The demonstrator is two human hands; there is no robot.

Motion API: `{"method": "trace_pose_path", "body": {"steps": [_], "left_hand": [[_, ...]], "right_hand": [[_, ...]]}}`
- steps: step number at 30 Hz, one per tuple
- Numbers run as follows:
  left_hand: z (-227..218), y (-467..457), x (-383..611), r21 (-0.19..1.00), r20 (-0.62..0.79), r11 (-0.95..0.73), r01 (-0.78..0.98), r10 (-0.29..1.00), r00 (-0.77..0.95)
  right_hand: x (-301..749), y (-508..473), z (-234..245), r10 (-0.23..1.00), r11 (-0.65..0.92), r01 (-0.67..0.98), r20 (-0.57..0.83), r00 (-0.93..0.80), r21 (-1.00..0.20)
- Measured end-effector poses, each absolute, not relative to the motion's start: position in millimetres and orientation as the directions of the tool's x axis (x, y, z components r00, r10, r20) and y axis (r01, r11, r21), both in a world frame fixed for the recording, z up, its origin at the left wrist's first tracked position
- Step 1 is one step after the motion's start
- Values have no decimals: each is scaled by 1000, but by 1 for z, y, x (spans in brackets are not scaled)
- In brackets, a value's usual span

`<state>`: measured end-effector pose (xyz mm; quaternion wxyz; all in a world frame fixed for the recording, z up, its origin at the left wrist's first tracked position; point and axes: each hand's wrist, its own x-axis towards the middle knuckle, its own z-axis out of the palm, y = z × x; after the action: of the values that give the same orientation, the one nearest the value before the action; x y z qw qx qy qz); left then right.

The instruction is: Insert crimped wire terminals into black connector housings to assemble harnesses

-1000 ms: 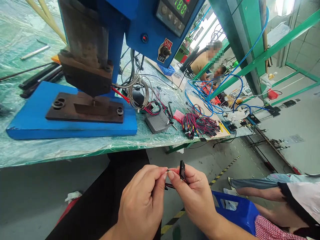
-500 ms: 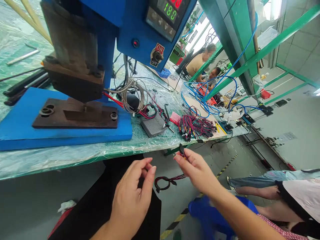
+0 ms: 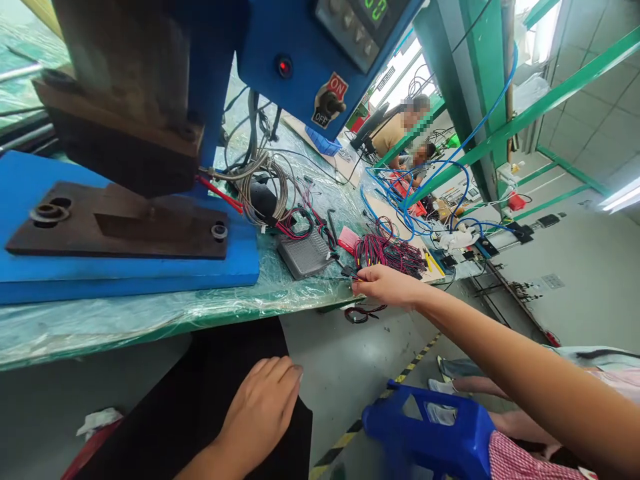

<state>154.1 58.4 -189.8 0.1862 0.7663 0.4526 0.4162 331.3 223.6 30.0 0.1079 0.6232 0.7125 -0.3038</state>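
Observation:
My right hand point(image 3: 385, 287) reaches out over the bench's front edge, pinching a small black connector on a thin wire. A loop of red and black wire point(image 3: 361, 313) hangs below it, close to a heap of red-and-black wire harnesses point(image 3: 387, 255) on the bench. My left hand point(image 3: 260, 413) lies on my black-clothed lap point(image 3: 240, 360), holding nothing. A grey foot pedal point(image 3: 303, 255) sits left of the heap, and a pink pad point(image 3: 349, 240) lies between them.
A blue press with a dark steel die plate point(image 3: 117, 223) stands on the plastic-covered bench at left, beside coiled cables point(image 3: 265, 190). Blue tubing point(image 3: 415, 200) loops under a green frame point(image 3: 520, 113). A blue plastic crate point(image 3: 430, 427) sits low at right; people sit beyond.
My right hand has moved forward to the bench edge with the wire. My left hand has let go of the wire and dropped to my lap.

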Motion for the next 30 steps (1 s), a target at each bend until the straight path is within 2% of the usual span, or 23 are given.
{"method": "trace_pose_path", "body": {"steps": [8, 16, 23, 30], "left_hand": [[-192, 60, 152, 646, 458, -542, 538, 839, 295], [-195, 62, 151, 653, 429, -541, 531, 841, 329], [-197, 62, 151, 657, 420, -538, 528, 843, 336], [-199, 64, 155, 651, 422, -543, 529, 839, 343]], "right_hand": [[321, 232, 33, 783, 202, 970, -574, -241, -131], [315, 242, 39, 719, 225, 970, -655, -230, -94], [323, 241, 31, 746, 172, 983, -644, -170, -60], [314, 237, 31, 800, 273, 959, -570, -186, 71]]}}
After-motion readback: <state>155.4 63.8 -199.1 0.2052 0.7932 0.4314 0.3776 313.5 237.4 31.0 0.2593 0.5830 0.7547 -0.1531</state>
